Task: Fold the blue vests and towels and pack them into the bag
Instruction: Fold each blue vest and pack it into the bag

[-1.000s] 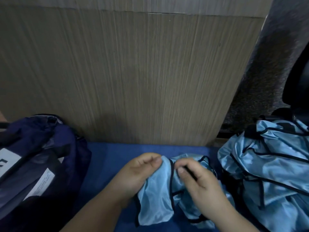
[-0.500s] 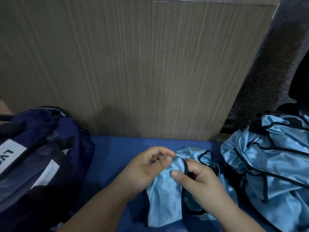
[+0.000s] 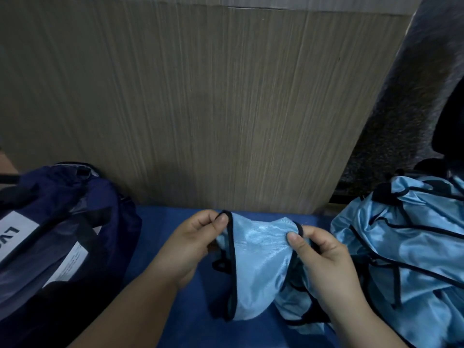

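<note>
A light blue vest (image 3: 258, 259) with black trim hangs between my hands over the blue surface (image 3: 160, 222). My left hand (image 3: 193, 242) pinches its black-edged top corner on the left. My right hand (image 3: 319, 257) pinches the trim at the other corner, and the fabric is stretched between them. More of the vest bunches under my right wrist. A pile of light blue vests (image 3: 406, 247) lies at the right. The dark navy bag (image 3: 55, 237) with white labels sits at the left, its top open.
A wood-grain panel (image 3: 200, 96) stands upright right behind the blue surface. A dark speckled floor (image 3: 406, 116) shows beyond it at the right, with a black shape (image 3: 449, 131) at the far right edge.
My hands have moved apart, left hand to the left and right hand to the right, spreading the vest's top edge that was bunched between them.
</note>
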`<act>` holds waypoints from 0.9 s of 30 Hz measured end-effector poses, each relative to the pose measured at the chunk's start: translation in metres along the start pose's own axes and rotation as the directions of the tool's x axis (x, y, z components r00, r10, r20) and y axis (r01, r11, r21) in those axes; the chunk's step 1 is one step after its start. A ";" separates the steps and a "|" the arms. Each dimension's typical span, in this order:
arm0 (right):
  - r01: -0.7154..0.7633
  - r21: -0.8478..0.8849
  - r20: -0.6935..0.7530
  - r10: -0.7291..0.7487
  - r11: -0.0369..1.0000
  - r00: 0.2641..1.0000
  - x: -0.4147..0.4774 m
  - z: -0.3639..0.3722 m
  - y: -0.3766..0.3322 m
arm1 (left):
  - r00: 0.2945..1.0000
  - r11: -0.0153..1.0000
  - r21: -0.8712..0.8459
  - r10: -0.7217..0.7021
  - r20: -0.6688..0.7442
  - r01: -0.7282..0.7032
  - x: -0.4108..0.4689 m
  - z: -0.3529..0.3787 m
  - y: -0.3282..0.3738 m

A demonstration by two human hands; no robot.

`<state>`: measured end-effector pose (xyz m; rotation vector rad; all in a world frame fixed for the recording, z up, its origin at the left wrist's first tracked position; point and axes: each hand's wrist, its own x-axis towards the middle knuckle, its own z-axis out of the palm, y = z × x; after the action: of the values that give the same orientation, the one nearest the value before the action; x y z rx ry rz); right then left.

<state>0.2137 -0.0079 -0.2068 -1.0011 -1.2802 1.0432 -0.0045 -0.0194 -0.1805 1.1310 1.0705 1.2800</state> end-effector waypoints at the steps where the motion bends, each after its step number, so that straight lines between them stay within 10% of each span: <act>1: -0.009 0.010 -0.008 0.010 1.000 1.000 0.000 0.000 -0.001 | 1.000 0.999 0.045 0.011 0.007 -0.012 0.000 0.000 -0.001; 11: -0.022 0.040 -0.015 0.022 0.999 1.000 -0.006 0.008 -0.001 | 0.989 0.877 0.480 -0.034 0.147 -0.041 -0.002 0.005 -0.013; 21: 0.016 -0.155 0.039 -0.010 0.988 0.999 -0.003 0.001 -0.003 | 0.997 0.958 0.284 -0.056 0.046 0.041 -0.002 -0.001 -0.006; 27: 0.149 -0.395 0.139 -0.101 0.907 0.985 -0.002 -0.007 -0.021 | 0.998 0.864 0.502 -0.001 -0.066 0.034 -0.001 -0.007 0.003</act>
<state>0.2213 -0.0145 -0.1876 -1.1607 -1.6786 0.7587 -0.0122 -0.0205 -0.1788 1.4691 1.5164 1.0498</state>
